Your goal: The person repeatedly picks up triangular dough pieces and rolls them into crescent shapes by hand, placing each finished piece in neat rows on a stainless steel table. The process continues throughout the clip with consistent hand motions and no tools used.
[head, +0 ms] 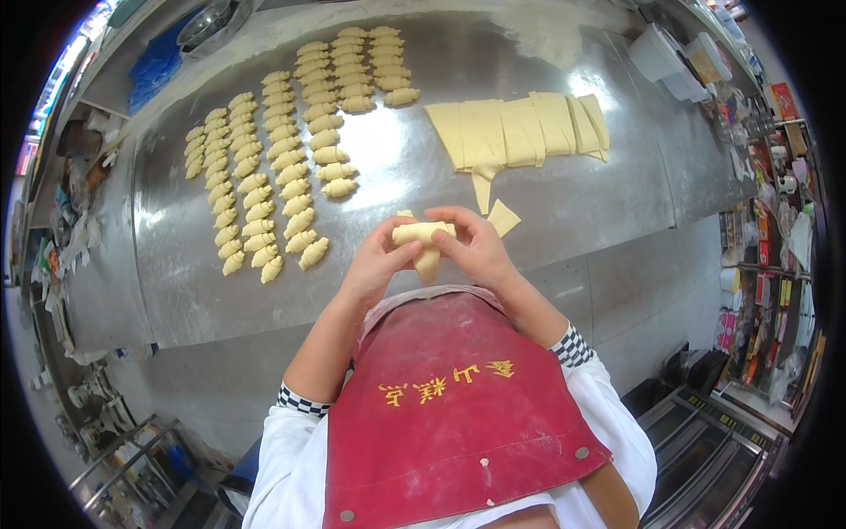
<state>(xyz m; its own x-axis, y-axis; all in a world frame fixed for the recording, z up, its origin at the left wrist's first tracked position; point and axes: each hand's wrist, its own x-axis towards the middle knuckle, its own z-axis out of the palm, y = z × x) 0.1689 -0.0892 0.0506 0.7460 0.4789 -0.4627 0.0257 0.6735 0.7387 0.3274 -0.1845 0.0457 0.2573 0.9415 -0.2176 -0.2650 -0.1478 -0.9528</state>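
Both my hands hold one partly rolled piece of dough (423, 233) above the table's near edge, its pointed tail hanging towards me. My left hand (377, 258) grips the roll's left end, thumb on the near side. On the right end, my right hand (474, 244) presses with its thumb while its fingers curl over the far side. Just beyond my right hand lies a loose dough piece (504, 218). Behind it, a row of overlapping cut dough triangles (522, 132) has one narrow strip (483, 188) hanging out towards me.
Several lines of rolled croissant-shaped dough (284, 145) stand on the left of the metal table (396, 178). Loose flour (542, 30) covers part of the far side. White plastic tubs (661, 56) sit at the back right. A packed shelf (767, 264) rises at the right.
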